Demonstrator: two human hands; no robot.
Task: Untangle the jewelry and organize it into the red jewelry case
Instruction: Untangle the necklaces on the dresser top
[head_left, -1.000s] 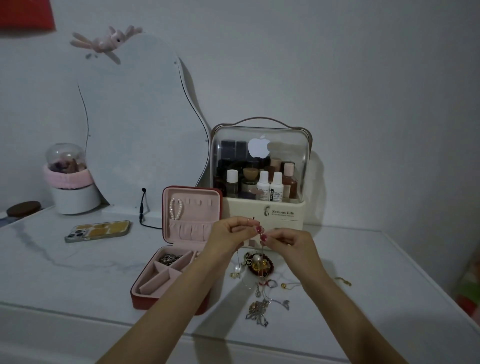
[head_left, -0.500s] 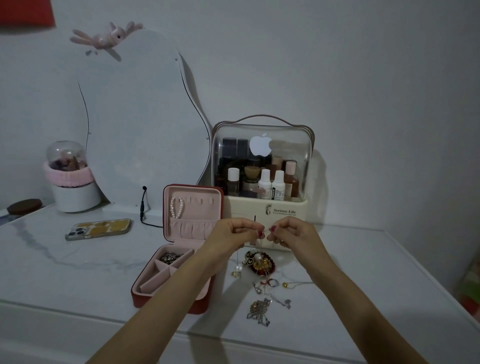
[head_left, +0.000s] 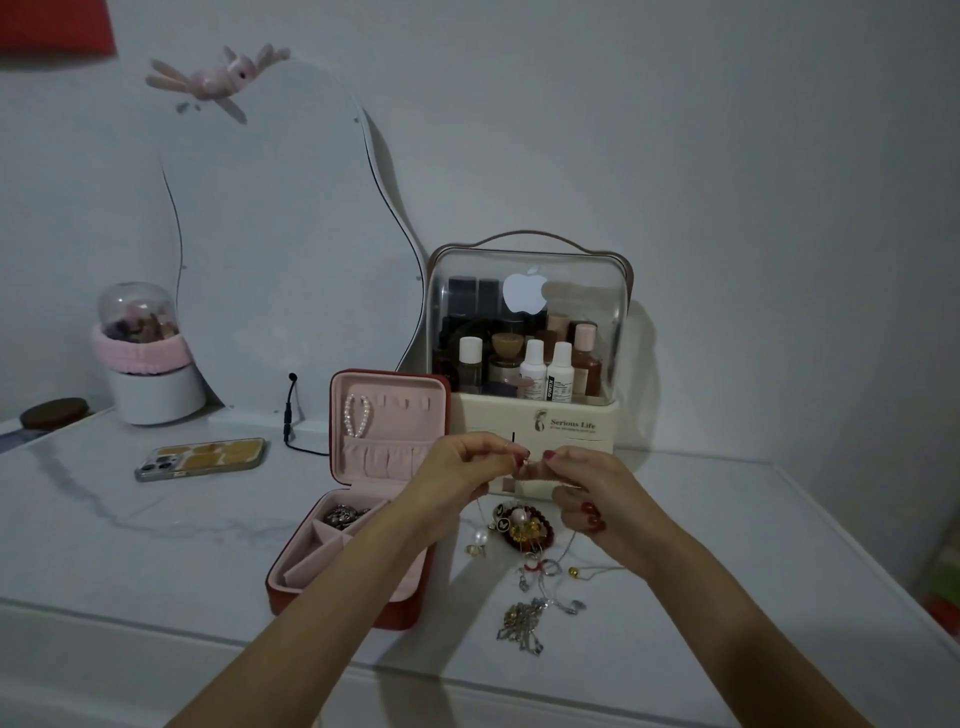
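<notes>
Both hands hover just right of the red jewelry case (head_left: 358, 519), left hand (head_left: 457, 475) and right hand (head_left: 592, 488) each pinching a thin chain (head_left: 480, 512). She seems mid-untangling; next, freeing it from the jewelry pile (head_left: 524, 535) below needs gentle pulls.

Dim, even light; plain pale grey wall (head_left: 675, 130) behind, with a red panel (head_left: 54, 23) at its top left corner. White marble-look tabletop (head_left: 130, 545) with faint grey veining, glossy, edge running across the near side. Wavy-outlined mirror (head_left: 280, 249) leans against the wall at the back of the table, a pink plush toy (head_left: 218, 78) perched on its top edge.
</notes>
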